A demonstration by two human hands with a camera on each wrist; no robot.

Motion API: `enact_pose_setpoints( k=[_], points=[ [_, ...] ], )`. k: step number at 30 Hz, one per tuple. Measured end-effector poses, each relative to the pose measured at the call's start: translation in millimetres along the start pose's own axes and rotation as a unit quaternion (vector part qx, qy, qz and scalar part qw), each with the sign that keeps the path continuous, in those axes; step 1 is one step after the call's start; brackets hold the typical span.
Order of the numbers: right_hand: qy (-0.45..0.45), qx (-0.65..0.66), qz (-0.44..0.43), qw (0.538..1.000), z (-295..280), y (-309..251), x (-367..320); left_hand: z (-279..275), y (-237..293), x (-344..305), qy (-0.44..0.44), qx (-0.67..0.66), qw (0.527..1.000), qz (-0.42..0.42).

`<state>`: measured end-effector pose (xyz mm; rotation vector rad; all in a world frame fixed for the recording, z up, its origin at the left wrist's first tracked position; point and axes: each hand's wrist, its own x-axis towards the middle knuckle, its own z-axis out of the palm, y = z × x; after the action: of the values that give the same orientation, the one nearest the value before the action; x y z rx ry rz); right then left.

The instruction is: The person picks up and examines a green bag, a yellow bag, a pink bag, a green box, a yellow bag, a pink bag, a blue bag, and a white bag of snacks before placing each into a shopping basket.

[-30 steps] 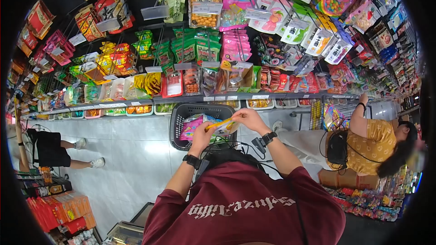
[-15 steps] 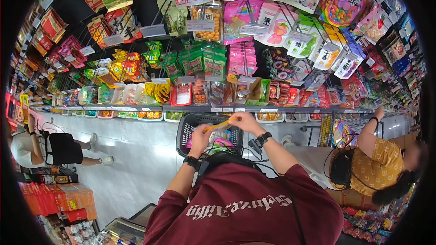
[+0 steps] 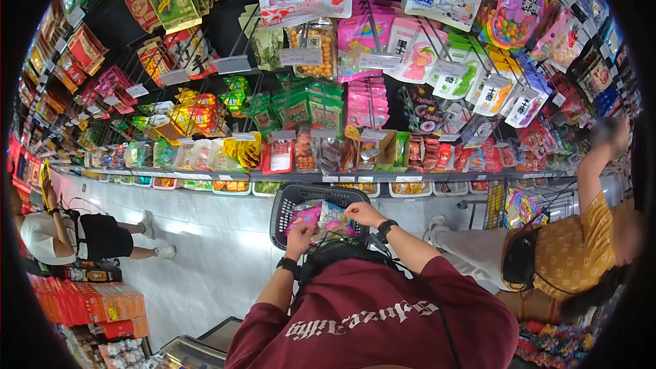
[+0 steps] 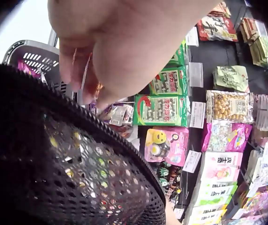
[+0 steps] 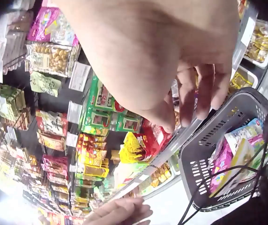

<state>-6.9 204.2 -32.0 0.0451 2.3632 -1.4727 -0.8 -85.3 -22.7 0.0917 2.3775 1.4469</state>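
Both hands hover over a dark grey shopping basket [image 3: 279,222] in front of the shelf. My left hand [image 3: 298,239] is at the basket's near left side, its fingers loosely bent; in the right wrist view this left hand [image 5: 117,214] holds nothing. My right hand [image 3: 365,214] is over the basket's right side, fingers [image 5: 188,96] relaxed and apart with nothing between them. Inside the basket lie a pink snack bag [image 3: 306,214], a blue-and-white bag [image 3: 333,215] and a yellow-edged packet [image 5: 241,161], which rests on top of the others.
Shelves [image 3: 437,178] of hanging snack bags run across the front. A person in a yellow shirt [image 3: 572,249] stands at the right beside a wire cart [image 3: 547,206]. Another person in black shorts [image 3: 104,234] is at the left. Thin black cables [image 5: 223,173] cross the basket.
Both hands held the yellow-edged packet over the basket; they have let go and it now lies inside. The person at the right has raised an arm toward the shelf.
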Motion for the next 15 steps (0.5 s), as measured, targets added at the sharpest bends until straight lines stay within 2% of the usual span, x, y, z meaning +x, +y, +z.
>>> enact_pose_setpoints(
  k=[2, 3, 4, 6, 7, 8, 10, 11, 12, 13, 14, 15],
  points=[
    [0.000, 0.052, 0.030, 0.998, -10.7, -2.2, -6.5, -3.8, -21.7, -2.2, -0.005, -0.019, 0.999, -0.047],
    [0.003, 0.114, 0.015, 0.993, -8.0, 24.1, -0.8, -7.5, -31.8, -3.6, -0.018, -0.054, 0.996, -0.065],
    [0.006, 0.114, 0.017, 0.993, -14.1, 22.2, -6.3, -12.8, -41.0, -5.4, -0.022, -0.054, 0.996, -0.064],
    [0.032, 0.290, 0.194, 0.937, -27.8, 16.0, -17.6, -24.7, -61.5, -10.3, -0.049, -0.249, 0.946, -0.200],
    [0.047, 0.358, 0.198, 0.911, -33.9, 19.5, -25.9, -29.4, -76.8, -13.5, -0.037, -0.282, 0.935, -0.212],
    [0.051, 0.360, 0.200, 0.910, -38.6, 22.4, -33.9, -38.8, -93.0, -18.7, -0.042, -0.280, 0.935, -0.212],
    [0.132, 0.516, 0.199, 0.823, -47.0, 47.7, -45.4, -58.8, -133.0, -30.8, -0.052, -0.440, 0.862, -0.247],
    [0.137, 0.516, 0.202, 0.821, -50.8, 68.8, -51.0, -60.9, -154.6, -34.3, -0.016, -0.414, 0.860, -0.298],
    [0.182, 0.605, 0.218, 0.744, -53.7, 94.7, -57.6, -62.3, -176.1, -39.2, 0.021, -0.386, 0.854, -0.349],
    [0.225, 0.685, 0.229, 0.654, -56.5, 111.8, -69.4, -68.1, -192.6, -48.1, 0.018, -0.376, 0.845, -0.380],
    [0.232, 0.685, 0.231, 0.651, -58.4, 116.3, -86.5, -75.0, -213.7, -59.4, 0.015, -0.364, 0.836, -0.410],
    [0.275, 0.709, 0.239, 0.604, -59.7, 116.7, -105.0, -73.3, -258.1, -69.3, 0.007, -0.346, 0.848, -0.402]
  ],
)
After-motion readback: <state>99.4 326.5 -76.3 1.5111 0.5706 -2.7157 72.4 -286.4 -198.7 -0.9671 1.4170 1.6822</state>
